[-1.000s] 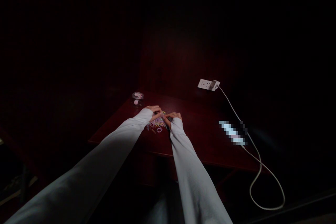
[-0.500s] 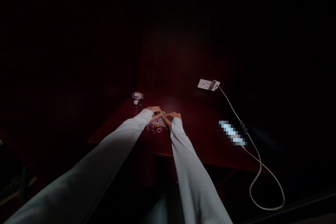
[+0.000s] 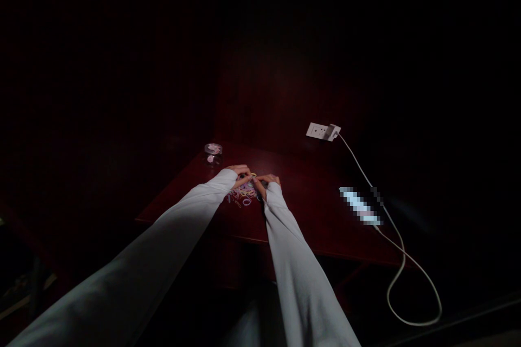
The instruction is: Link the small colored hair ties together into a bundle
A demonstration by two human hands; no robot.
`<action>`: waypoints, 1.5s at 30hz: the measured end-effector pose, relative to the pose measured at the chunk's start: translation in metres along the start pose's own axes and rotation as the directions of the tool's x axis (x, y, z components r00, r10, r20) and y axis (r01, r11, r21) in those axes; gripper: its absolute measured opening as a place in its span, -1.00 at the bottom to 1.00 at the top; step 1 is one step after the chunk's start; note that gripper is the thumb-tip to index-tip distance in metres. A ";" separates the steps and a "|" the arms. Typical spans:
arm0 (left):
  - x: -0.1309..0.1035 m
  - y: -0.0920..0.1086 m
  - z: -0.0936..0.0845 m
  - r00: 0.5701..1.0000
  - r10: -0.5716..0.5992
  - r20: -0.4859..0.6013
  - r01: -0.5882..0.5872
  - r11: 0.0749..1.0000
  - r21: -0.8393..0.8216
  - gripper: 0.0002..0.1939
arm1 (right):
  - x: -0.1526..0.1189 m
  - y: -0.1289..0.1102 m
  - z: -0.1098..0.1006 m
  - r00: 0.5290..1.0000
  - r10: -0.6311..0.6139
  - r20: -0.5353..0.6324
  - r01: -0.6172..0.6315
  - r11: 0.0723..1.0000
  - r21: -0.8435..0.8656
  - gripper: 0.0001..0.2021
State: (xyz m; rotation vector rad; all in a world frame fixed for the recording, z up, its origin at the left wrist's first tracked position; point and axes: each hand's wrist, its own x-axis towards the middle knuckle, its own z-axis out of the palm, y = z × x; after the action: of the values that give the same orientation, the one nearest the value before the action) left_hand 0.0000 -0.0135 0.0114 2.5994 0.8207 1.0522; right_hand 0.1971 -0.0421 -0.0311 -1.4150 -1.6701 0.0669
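Observation:
A pile of small coloured hair ties [image 3: 245, 193] in pink, lilac and yellow lies on the dark red table [image 3: 305, 217]. Over its far part, my left hand [image 3: 241, 171] and my right hand [image 3: 266, 180] meet with thumbs and fingertips close together. Both are closed in a pinch around what looks like a pale lilac hair tie [image 3: 253, 178], mostly covered by the fingers. One loose purple hair tie [image 3: 247, 202] rests at the near edge of the pile.
A clear round jar [image 3: 213, 154] with a pinkish top stands at the table's back left corner. To the right lies a blurred-out lit phone [image 3: 360, 206]; its white cable [image 3: 401, 238] loops past the table edge up to a wall socket [image 3: 319, 130]. The surroundings are very dark.
Both hands stay over the pile, with only slight shifts of the fingers and the right hand. The jar, phone and cable have not moved.

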 end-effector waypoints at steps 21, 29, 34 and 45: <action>0.001 -0.001 0.000 0.999 -0.030 0.022 0.030 0.999 -0.038 -0.74 | 0.004 -0.003 -0.007 1.000 0.011 0.001 -0.011 0.983 0.181 -0.70; 0.001 -0.005 0.003 1.000 -0.005 0.008 0.005 0.999 -0.032 -0.75 | 0.005 0.005 0.001 0.999 0.026 -0.026 -0.020 0.979 0.204 -0.60; 0.001 -0.008 0.005 1.000 0.005 0.013 -0.004 1.000 -0.025 -0.70 | 0.006 0.008 0.003 0.999 0.006 -0.041 0.002 0.984 0.180 -0.53; -0.001 -0.004 0.003 1.000 -0.005 0.007 0.005 1.000 0.006 -0.72 | 0.006 0.003 0.001 0.999 0.035 -0.021 -0.030 0.983 0.179 -0.55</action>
State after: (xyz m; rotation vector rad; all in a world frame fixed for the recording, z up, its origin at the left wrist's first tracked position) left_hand -0.0003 -0.0112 0.0076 2.6036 0.8299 1.0400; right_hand 0.1994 -0.0356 -0.0293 -1.3028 -1.5805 0.2123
